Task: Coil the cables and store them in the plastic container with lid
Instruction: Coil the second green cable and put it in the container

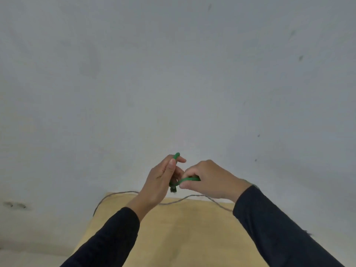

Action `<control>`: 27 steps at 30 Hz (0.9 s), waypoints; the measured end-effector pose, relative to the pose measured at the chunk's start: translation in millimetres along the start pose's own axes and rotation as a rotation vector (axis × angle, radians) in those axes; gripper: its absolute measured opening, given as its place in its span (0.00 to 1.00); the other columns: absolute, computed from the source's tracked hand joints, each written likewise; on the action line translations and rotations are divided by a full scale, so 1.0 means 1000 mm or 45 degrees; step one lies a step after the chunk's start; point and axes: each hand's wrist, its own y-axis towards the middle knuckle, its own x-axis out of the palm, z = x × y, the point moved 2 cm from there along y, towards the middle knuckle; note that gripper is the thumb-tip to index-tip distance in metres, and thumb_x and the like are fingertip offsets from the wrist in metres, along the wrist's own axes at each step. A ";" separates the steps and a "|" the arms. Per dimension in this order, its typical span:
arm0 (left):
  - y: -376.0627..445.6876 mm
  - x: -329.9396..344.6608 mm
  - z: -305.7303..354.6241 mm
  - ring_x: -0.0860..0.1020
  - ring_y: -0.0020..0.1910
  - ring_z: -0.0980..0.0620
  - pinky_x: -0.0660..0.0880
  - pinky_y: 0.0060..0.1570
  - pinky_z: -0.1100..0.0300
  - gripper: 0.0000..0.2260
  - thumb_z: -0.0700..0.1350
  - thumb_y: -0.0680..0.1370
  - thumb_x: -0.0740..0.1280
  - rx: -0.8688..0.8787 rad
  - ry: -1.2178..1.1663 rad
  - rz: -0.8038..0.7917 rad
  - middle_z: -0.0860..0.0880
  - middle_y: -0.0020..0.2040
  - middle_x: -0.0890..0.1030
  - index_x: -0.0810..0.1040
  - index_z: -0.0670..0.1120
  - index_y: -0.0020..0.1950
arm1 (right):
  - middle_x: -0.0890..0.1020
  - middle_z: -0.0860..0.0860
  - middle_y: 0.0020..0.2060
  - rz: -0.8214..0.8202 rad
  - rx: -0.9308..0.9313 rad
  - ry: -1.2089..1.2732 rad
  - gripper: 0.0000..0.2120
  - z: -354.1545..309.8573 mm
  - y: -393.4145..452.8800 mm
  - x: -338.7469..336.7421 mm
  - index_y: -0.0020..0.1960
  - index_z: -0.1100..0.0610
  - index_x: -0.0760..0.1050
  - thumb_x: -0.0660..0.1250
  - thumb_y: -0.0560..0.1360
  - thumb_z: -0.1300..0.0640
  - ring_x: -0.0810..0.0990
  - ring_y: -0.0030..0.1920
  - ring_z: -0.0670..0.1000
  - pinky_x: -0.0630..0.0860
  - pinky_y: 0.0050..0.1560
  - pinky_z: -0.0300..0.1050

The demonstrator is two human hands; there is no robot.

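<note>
Green cable [187, 179] pinched between left hand [160, 180] and right hand [209, 180], its middle hidden by fingers, above the table's [192, 228] far edge.

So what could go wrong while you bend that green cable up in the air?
The green cable is held only by fingertips of the left hand and right hand, so the small coil might spring open or slip out. The gray cable trails loose across the wooden table under both arms; a sleeve could drag it off the edge. The container is out of view, so storing may need a blind reach.
</note>
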 end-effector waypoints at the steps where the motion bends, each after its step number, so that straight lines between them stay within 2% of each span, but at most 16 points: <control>1: -0.002 -0.002 0.000 0.75 0.30 0.52 0.73 0.32 0.61 0.16 0.54 0.80 0.51 0.000 0.035 -0.035 0.49 0.32 0.79 0.76 0.49 0.52 | 0.73 0.47 0.29 -0.047 0.014 0.037 0.07 0.000 -0.004 -0.010 0.42 0.53 0.80 0.68 0.72 0.50 0.68 0.30 0.46 0.64 0.33 0.39; 3: -0.003 -0.010 0.000 0.73 0.27 0.52 0.72 0.30 0.57 0.16 0.56 0.80 0.52 -0.018 0.110 -0.081 0.49 0.30 0.78 0.77 0.52 0.51 | 0.74 0.49 0.30 -0.089 0.024 0.133 0.06 0.000 -0.011 -0.033 0.42 0.53 0.81 0.71 0.70 0.51 0.68 0.31 0.47 0.65 0.36 0.41; 5: -0.005 -0.015 0.001 0.70 0.26 0.52 0.69 0.29 0.57 0.17 0.58 0.79 0.52 -0.051 0.129 -0.127 0.50 0.27 0.76 0.78 0.52 0.50 | 0.76 0.50 0.31 -0.030 -0.006 0.177 0.04 -0.002 -0.016 -0.056 0.41 0.53 0.81 0.72 0.70 0.53 0.70 0.32 0.47 0.67 0.37 0.40; 9: -0.013 0.002 0.022 0.62 0.23 0.54 0.61 0.27 0.63 0.23 0.56 0.80 0.48 -0.015 -0.186 -0.237 0.53 0.23 0.69 0.80 0.48 0.49 | 0.84 0.48 0.36 0.354 -0.156 0.342 0.01 -0.010 -0.007 -0.085 0.40 0.53 0.82 0.72 0.69 0.56 0.80 0.39 0.45 0.75 0.42 0.33; 10: -0.012 0.007 0.031 0.60 0.23 0.55 0.60 0.26 0.64 0.24 0.56 0.80 0.46 0.017 -0.314 -0.236 0.54 0.23 0.66 0.80 0.48 0.49 | 0.84 0.45 0.36 0.449 -0.190 0.403 0.01 -0.009 -0.002 -0.085 0.41 0.53 0.82 0.72 0.70 0.57 0.80 0.38 0.43 0.75 0.42 0.31; 12: -0.004 0.009 0.053 0.57 0.22 0.57 0.56 0.26 0.65 0.27 0.57 0.79 0.44 0.055 -0.597 -0.221 0.56 0.23 0.62 0.81 0.48 0.49 | 0.80 0.42 0.30 0.606 -0.197 0.544 0.04 -0.004 0.009 -0.078 0.43 0.53 0.82 0.69 0.72 0.55 0.75 0.32 0.40 0.71 0.34 0.29; 14: 0.010 0.002 0.074 0.56 0.23 0.58 0.56 0.26 0.66 0.26 0.58 0.79 0.46 0.090 -0.794 -0.183 0.56 0.24 0.61 0.81 0.47 0.51 | 0.72 0.43 0.25 0.676 -0.120 0.728 0.08 0.003 0.020 -0.063 0.44 0.48 0.82 0.64 0.76 0.52 0.67 0.27 0.43 0.65 0.28 0.34; 16: 0.030 -0.010 0.089 0.57 0.24 0.57 0.60 0.27 0.68 0.23 0.56 0.79 0.48 0.122 -0.864 -0.059 0.55 0.25 0.60 0.79 0.47 0.53 | 0.69 0.43 0.24 0.674 -0.034 0.770 0.12 0.006 0.032 -0.041 0.46 0.46 0.81 0.59 0.78 0.50 0.65 0.25 0.43 0.62 0.27 0.38; 19: 0.059 -0.032 0.099 0.60 0.24 0.58 0.63 0.26 0.69 0.20 0.53 0.82 0.47 0.169 -1.007 0.169 0.55 0.26 0.63 0.75 0.45 0.55 | 0.71 0.42 0.24 0.614 -0.003 0.472 0.12 -0.003 0.041 -0.010 0.51 0.49 0.78 0.55 0.80 0.51 0.67 0.23 0.40 0.62 0.28 0.37; 21: 0.076 -0.048 0.099 0.63 0.24 0.58 0.64 0.28 0.68 0.18 0.52 0.82 0.47 0.190 -0.985 0.321 0.55 0.26 0.67 0.74 0.47 0.55 | 0.71 0.44 0.28 0.481 -0.030 0.341 0.12 -0.012 0.041 0.005 0.55 0.51 0.75 0.53 0.80 0.52 0.68 0.28 0.43 0.64 0.30 0.39; 24: 0.089 -0.066 0.086 0.70 0.28 0.57 0.69 0.38 0.63 0.15 0.50 0.83 0.47 0.201 -0.627 0.472 0.57 0.29 0.73 0.72 0.50 0.56 | 0.71 0.46 0.31 0.260 -0.055 0.217 0.15 -0.027 0.036 0.013 0.62 0.53 0.72 0.54 0.80 0.51 0.70 0.32 0.49 0.67 0.35 0.42; 27: 0.082 -0.063 0.068 0.75 0.32 0.56 0.73 0.41 0.65 0.15 0.50 0.83 0.47 0.217 -0.234 0.421 0.54 0.34 0.77 0.70 0.49 0.61 | 0.72 0.47 0.31 0.085 -0.075 0.078 0.14 -0.038 0.034 0.007 0.59 0.56 0.74 0.57 0.79 0.50 0.69 0.29 0.47 0.66 0.33 0.40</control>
